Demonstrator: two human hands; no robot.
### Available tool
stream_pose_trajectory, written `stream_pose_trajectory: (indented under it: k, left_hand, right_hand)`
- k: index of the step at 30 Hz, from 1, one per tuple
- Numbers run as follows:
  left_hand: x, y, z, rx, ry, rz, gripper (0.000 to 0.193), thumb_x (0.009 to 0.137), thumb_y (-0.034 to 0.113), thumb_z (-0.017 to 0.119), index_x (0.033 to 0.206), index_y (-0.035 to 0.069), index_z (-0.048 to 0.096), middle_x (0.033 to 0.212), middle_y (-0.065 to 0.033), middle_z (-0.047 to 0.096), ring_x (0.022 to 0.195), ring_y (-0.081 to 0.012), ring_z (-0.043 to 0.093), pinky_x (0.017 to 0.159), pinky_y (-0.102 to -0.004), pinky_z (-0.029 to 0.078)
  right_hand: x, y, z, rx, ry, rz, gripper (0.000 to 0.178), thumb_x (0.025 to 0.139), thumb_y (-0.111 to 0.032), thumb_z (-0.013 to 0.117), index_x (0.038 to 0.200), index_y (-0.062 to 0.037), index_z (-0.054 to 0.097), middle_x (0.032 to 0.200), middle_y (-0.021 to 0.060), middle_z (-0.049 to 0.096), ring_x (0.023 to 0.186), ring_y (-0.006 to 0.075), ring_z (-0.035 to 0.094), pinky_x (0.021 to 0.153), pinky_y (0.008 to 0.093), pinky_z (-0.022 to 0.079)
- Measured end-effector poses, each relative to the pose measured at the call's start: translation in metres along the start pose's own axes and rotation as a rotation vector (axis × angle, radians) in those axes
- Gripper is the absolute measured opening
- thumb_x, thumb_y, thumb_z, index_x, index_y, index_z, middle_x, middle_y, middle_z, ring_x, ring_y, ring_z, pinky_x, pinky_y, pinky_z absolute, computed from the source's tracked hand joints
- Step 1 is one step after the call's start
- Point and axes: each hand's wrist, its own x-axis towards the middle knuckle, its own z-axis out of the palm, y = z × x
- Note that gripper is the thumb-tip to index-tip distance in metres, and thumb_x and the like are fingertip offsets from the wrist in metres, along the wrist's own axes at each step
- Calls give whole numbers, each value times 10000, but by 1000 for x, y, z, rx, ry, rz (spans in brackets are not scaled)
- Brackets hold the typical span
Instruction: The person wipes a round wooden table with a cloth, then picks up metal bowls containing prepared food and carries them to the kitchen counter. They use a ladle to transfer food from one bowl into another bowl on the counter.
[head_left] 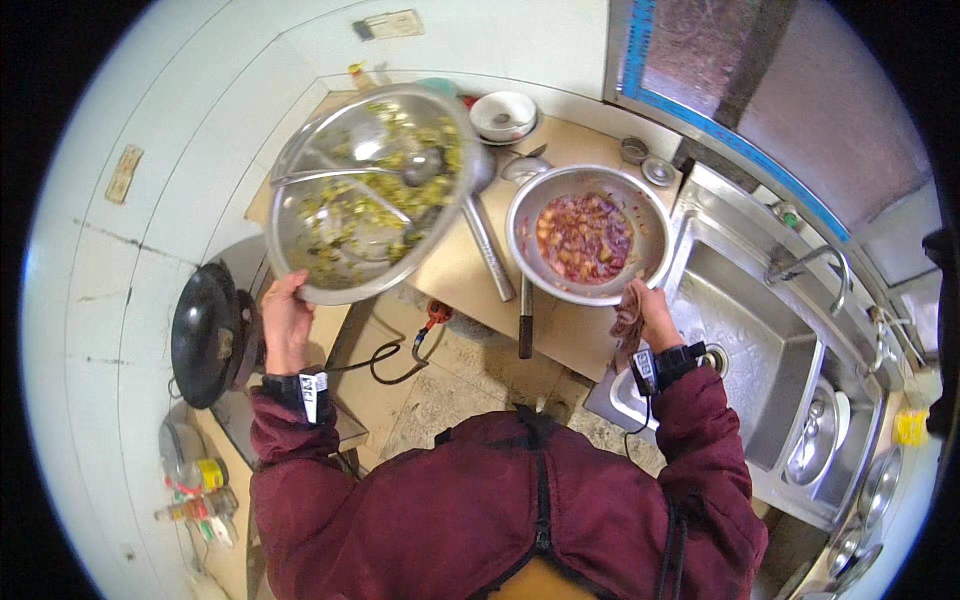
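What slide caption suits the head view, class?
Left fingers grip a large round silver metal bowl; right fingers hold brown cloth at a smaller round silver metal bowl.

12 o'clock: metal handle [488, 250] in large bowl [288, 238]–small bowl [655, 240] gap | 3 o'clock: open sink basin [745, 320] | 9 o'clock: wok [203, 335] obstructs

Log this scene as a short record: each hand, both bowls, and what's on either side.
Left hand: the left hand grips the rim of the large metal bowl
Right hand: the right hand holds a brown cloth at the rim of the smaller metal bowl
Large bowl contents: yellow-green food, with a ladle
Smaller bowl contents: reddish-brown food
Left side: black wok near the wall
Right side: steel sink with a faucet
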Motion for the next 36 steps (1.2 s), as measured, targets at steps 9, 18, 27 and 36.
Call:
stream_pose_trajectory:
  k: [9,18,27,36]
  left_hand:
    - [-69,-36,39,-35,-266,-109,67,778,-20,625,748,38,612,647,-20,602,482,-89,517,422,-206,386]
    - [-126,-99,101,48,-698,-311,90,782,2,616,872,5,618,764,-39,627,626,-107,579,574,-231,469]
    - [-138,-116,108,-30,-803,-584,128,785,-1,625,908,-6,591,776,-69,639,666,-150,615,596,-262,508]
    - [-116,-26,-3,46,-323,-141,106,780,30,664,873,15,617,829,-60,636,760,-163,611,707,-308,505]
  right_hand:
    - [-51,-6,26,-149,-251,-39,278,898,-271,605,975,-4,582,797,50,615,618,123,569,552,252,470]
    - [-220,46,-57,-191,-180,42,183,831,-96,537,938,19,630,809,99,662,680,119,599,590,246,492]
    - [-234,108,-67,669,-60,-39,393,956,-272,353,1193,17,478,1114,156,578,1057,316,569,921,512,459]
    - [-170,87,-1,739,-193,39,247,938,-210,368,1050,-17,474,1089,209,549,1018,388,562,939,531,433]
